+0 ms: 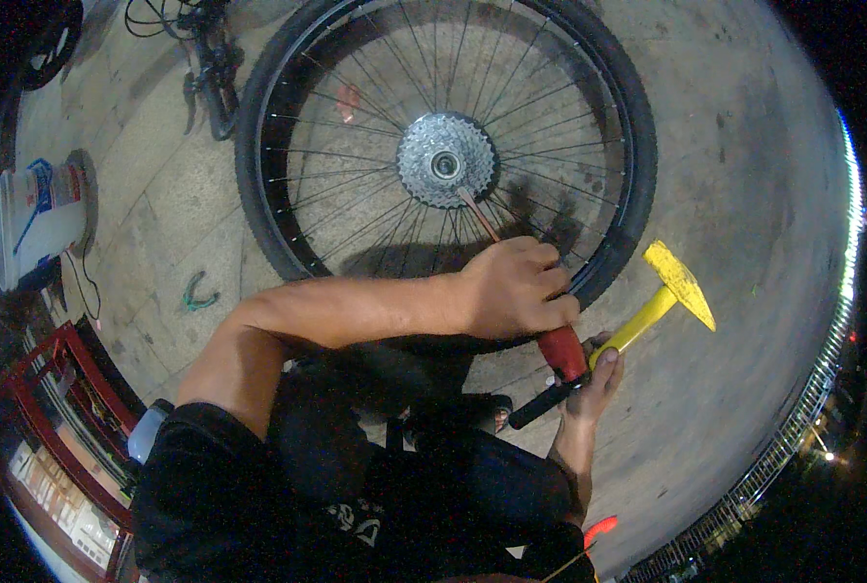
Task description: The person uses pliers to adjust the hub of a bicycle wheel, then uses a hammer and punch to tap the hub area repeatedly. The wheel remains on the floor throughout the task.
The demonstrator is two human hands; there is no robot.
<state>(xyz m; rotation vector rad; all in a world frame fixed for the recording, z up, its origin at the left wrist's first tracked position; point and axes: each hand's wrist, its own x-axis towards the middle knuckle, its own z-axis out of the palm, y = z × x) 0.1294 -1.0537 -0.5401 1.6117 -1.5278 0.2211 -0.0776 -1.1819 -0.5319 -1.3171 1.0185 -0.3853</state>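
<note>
My left hand (519,290) is wrapped round a screwdriver (561,354) with a red handle. Its thin shaft runs toward the far left, and the tip meets the lower edge of the silver cassette (419,160). That cassette sits at the hub of a bicycle wheel (255,165) with a black tyre, lying flat on the floor. In my right hand (598,381) is a yellow hammer (681,287) with a black grip, gripped partway down the handle. The hammer's head is up and to the right, apart from the wheel, and its handle passes close to the screwdriver's butt end.
At the left stand a white bucket (40,219) and a red-framed case or stand (74,360). A green, curved plier-like tool (198,291) lies on the paved floor (152,262). Dark bicycle parts with cables (215,83) lie at the far left. An orange object (600,530) shows near my right arm.
</note>
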